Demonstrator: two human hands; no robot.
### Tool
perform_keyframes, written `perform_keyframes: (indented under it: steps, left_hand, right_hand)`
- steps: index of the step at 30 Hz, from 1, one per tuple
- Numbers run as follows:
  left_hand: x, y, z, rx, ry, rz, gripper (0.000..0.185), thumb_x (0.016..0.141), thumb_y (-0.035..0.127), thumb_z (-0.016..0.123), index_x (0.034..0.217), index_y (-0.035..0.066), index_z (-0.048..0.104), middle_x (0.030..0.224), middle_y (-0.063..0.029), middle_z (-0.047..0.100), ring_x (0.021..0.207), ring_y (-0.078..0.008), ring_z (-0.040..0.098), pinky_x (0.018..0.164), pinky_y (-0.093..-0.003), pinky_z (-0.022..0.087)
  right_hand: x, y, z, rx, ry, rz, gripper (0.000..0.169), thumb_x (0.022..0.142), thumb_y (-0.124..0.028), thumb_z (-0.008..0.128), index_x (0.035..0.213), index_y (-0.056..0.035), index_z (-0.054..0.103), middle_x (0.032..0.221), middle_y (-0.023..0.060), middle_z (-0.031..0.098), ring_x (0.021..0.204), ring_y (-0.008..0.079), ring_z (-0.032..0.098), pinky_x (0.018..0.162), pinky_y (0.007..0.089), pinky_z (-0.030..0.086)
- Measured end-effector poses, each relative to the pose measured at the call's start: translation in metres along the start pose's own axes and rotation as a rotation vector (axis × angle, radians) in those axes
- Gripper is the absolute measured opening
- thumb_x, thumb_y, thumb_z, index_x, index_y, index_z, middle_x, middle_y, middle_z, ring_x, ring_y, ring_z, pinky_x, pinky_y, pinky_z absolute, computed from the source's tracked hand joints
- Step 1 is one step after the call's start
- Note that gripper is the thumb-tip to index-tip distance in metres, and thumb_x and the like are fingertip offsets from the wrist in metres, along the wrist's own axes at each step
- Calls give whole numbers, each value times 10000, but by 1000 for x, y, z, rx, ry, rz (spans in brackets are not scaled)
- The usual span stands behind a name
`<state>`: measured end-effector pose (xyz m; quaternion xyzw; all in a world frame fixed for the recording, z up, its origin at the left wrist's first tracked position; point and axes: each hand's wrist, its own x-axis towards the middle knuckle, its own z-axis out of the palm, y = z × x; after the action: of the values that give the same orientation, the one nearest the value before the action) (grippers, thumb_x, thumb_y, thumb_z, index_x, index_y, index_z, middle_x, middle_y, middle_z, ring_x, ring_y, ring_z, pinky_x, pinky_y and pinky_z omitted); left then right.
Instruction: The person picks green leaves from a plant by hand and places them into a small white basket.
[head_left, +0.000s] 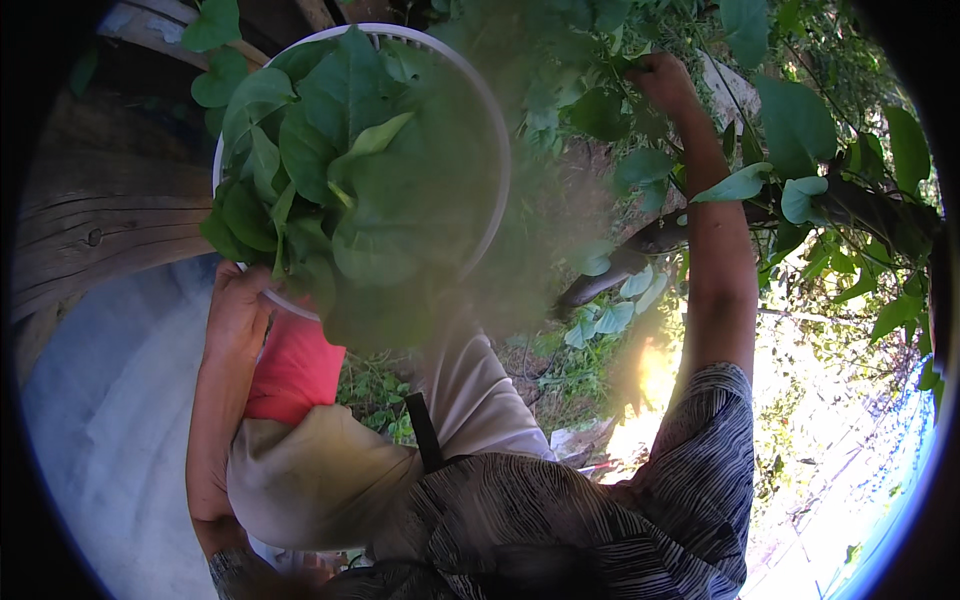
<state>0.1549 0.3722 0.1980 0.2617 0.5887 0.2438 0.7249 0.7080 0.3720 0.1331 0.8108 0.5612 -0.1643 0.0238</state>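
My left hand (241, 300) grips the near left rim of a round white plastic basket (491, 135). Large green leaves (315, 142) are heaped in it and rise above the rim; a blurred smear hides much of its right side. Out to the upper right, my right hand (661, 81) is closed at the leafy vine (600, 112), its fingers around a green leaf or stem. Exactly what lies between those fingertips is hard to make out. Below my left hand hangs a red cloth or bag (296, 367), over my beige trousers.
A cracked wooden beam (112, 225) runs along the left, ending near the basket. A thick dark branch (645, 244) crosses beneath my right forearm. Vine leaves (795, 120) hang around that arm. Grass and weeds (570, 382) cover the ground below.
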Motion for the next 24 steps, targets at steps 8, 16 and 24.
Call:
perform_keyframes:
  steps: [8, 16, 24]
  left_hand:
    - [-1, 3, 2, -3, -16, -14, 198, 705, -10, 522, 903, -11, 518, 718, -76, 578, 493, -122, 544, 382, -195, 415]
    - [0, -4, -2, -29, 82, -20, 217, 708, -21, 518, 925, -22, 510, 754, -90, 584, 534, -136, 560, 389, -209, 432]
    - [-3, -1, -2, -1, 107, -31, 271, 709, -28, 514, 979, -17, 488, 808, -86, 579, 612, -140, 577, 429, -220, 454]
  right_hand:
    - [-6, -28, 4, -122, 90, 132, 320, 643, -341, 559, 865, -121, 626, 826, 151, 600, 793, 321, 565, 707, 416, 438]
    - [8, 24, 7, 372, 414, 446, 346, 641, -323, 529, 895, -109, 630, 812, 130, 614, 803, 296, 574, 711, 377, 433]
    - [30, -6, 22, -170, 174, 105, 292, 664, -266, 521, 928, -200, 627, 885, 117, 604, 843, 305, 562, 742, 396, 442]
